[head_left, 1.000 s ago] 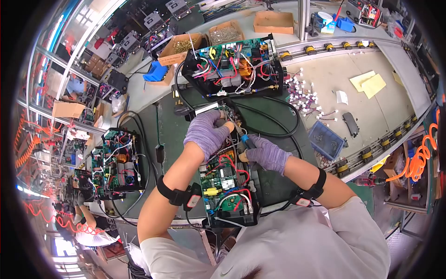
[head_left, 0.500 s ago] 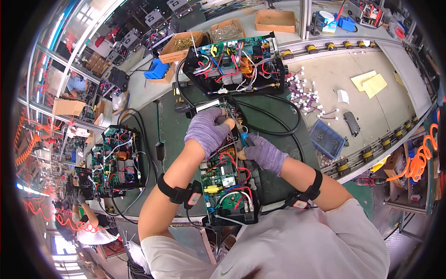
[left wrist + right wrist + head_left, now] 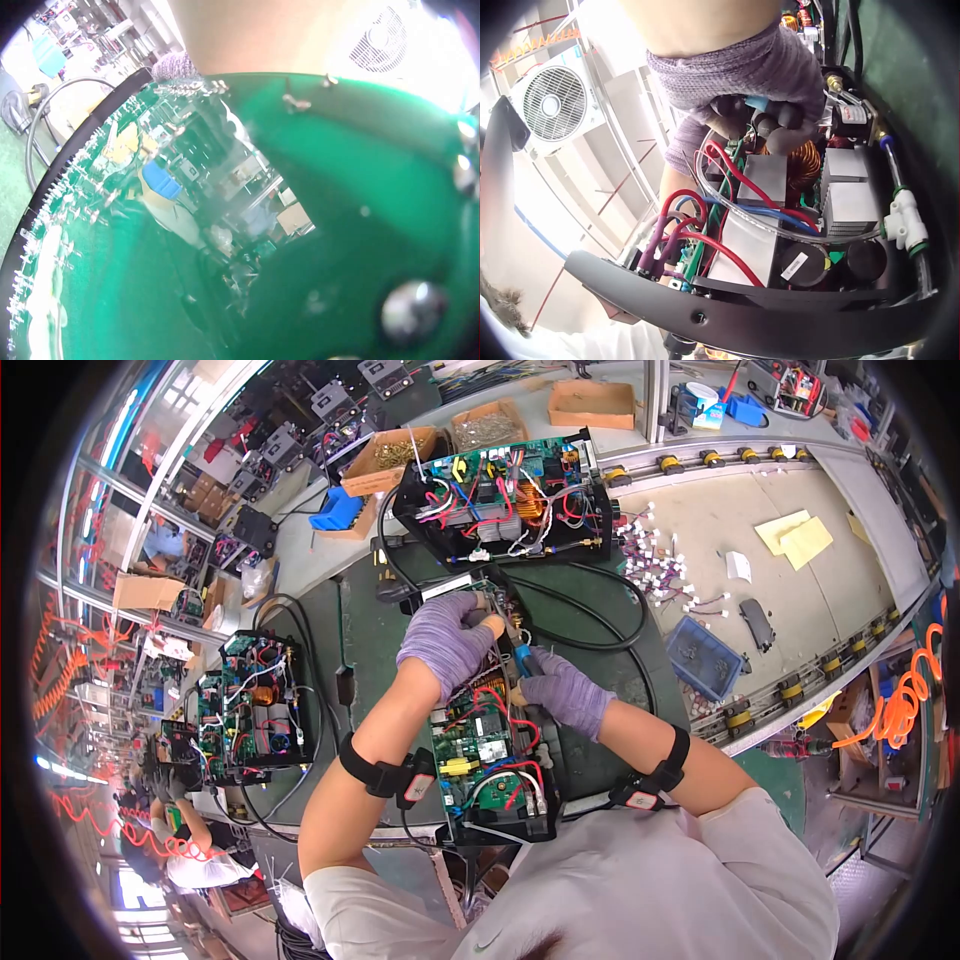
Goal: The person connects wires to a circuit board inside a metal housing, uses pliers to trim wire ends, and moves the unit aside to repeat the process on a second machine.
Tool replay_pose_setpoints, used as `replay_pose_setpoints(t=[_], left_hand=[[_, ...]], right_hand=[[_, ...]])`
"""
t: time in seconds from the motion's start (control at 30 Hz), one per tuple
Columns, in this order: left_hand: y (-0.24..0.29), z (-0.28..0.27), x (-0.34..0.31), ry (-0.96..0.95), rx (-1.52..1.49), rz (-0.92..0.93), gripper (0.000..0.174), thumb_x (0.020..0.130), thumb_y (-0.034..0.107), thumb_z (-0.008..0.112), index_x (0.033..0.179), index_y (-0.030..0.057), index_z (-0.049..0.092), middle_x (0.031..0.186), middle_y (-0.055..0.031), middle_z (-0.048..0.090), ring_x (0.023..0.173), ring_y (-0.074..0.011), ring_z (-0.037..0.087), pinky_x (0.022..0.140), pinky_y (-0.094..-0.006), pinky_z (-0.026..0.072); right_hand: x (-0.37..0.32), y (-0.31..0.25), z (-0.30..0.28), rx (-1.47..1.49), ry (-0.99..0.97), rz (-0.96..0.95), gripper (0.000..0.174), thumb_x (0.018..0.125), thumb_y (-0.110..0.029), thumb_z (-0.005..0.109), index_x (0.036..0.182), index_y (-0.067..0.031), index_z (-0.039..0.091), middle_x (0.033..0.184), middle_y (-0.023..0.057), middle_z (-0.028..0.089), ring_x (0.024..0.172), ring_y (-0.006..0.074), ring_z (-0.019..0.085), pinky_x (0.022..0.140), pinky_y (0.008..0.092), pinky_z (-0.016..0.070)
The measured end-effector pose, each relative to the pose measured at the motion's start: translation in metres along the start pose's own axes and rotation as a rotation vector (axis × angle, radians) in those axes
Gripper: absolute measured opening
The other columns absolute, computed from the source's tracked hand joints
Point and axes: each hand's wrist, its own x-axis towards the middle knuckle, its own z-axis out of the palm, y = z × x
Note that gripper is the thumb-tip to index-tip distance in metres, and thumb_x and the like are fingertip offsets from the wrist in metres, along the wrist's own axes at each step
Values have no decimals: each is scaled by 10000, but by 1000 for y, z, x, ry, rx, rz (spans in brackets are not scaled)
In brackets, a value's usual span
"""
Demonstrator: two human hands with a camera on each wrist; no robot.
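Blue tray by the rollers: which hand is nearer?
Right. In the head view, the right hand is left of the blue tray, not touching it; the left hand is farther left.

Fisheye distortion bends the brightly lit head view.

The gloved right hand (image 3: pixel 568 693) curls its fingers (image 3: pixel 786 140); ahead and left of them is the gloved left hand (image 3: pixel 446 643), forearm (image 3: pixel 375 738) slanting inward.

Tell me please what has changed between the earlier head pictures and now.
The right hand has shifted slightly leftward in the head view, gripping the blue-handled tool. Nothing was visibly picked up or released. The left hand stays at the open circuit-board unit; the yellow papers have not moved.
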Motion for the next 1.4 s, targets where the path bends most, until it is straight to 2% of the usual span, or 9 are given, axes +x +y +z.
replay_pose_setpoints(t=[0.1, 0.2, 0.5, 0.6, 0.7, 0.8, 1.0, 1.1, 1.4], left_hand=[[2, 0, -2, 12, -10, 21, 313, 799, 260, 694, 1002, 22, 691, 835, -166, 689, 726, -288, 650, 696, -374, 513], [4, -2, -2, 14, 42, 23, 312, 800, 257, 691, 1006, 23, 692, 828, -171, 688, 726, -289, 654, 695, -371, 514], [4, -2, -2, 13, 59, 40, 327, 799, 272, 685, 999, 12, 688, 832, -185, 683, 734, -299, 655, 701, -376, 515], [-3, 1, 1, 14, 46, 32, 332, 798, 270, 688, 998, 5, 684, 838, -190, 683, 745, -305, 659, 708, -377, 516], [2, -1, -1, 16, 44, 28, 338, 797, 274, 688, 992, -2, 681, 846, -196, 683, 755, -315, 661, 715, -379, 517], [-2, 1, 0, 31, 52, 57, 343, 796, 280, 687, 988, -4, 678, 852, -203, 679, 754, -323, 658, 716, -381, 516], [1, 0, -1, 19, 67, 50, 343, 789, 287, 690, 972, -3, 679, 821, -204, 669, 736, -325, 650, 698, -385, 509], [8, -3, -4, 14, 87, 22, 342, 787, 290, 691, 962, -4, 680, 801, -200, 665, 723, -317, 648, 688, -382, 506], [-1, 0, -1, 34, 71, 50, 378, 789, 296, 699, 996, -19, 671, 841, -207, 672, 731, -314, 653, 706, -373, 515]], right_hand=[[5, 4, -1, -84, 27, -28, 504, 838, -143, 631, 1299, -22, 468, 843, 69, 582, 638, 129, 536, 542, 307, 486], [-4, -7, 1, 3, -4, 39, 523, 831, -145, 635, 1308, -17, 462, 846, 65, 583, 643, 132, 532, 559, 301, 481], [-5, -5, 9, 13, 69, 16, 595, 819, -146, 641, 1359, -16, 428, 829, 61, 564, 650, 127, 509, 551, 290, 457], [18, 29, 4, 84, 55, -64, 605, 828, -145, 631, 1379, -18, 414, 819, 55, 552, 649, 121, 487, 552, 283, 443], [27, 37, 1, 84, 1, -86, 587, 838, -144, 621, 1374, -18, 417, 823, 55, 546, 647, 120, 473, 554, 286, 440], [23, 32, 4, 62, 34, -61, 576, 843, -138, 617, 1371, -19, 422, 821, 52, 545, 656, 118, 477, 566, 285, 442], [15, 22, 16, 215, 54, -106, 436, 842, -118, 614, 1245, -8, 491, 815, 44, 563, 679, 114, 502, 593, 285, 457], [10, 12, 17, 186, 52, -71, 378, 840, -111, 617, 1188, -10, 510, 828, 46, 573, 682, 113, 509, 590, 282, 457], [9, 9, 11, 71, 52, -48, 413, 834, -109, 617, 1217, -3, 505, 815, 44, 565, 655, 110, 487, 563, 277, 439]])
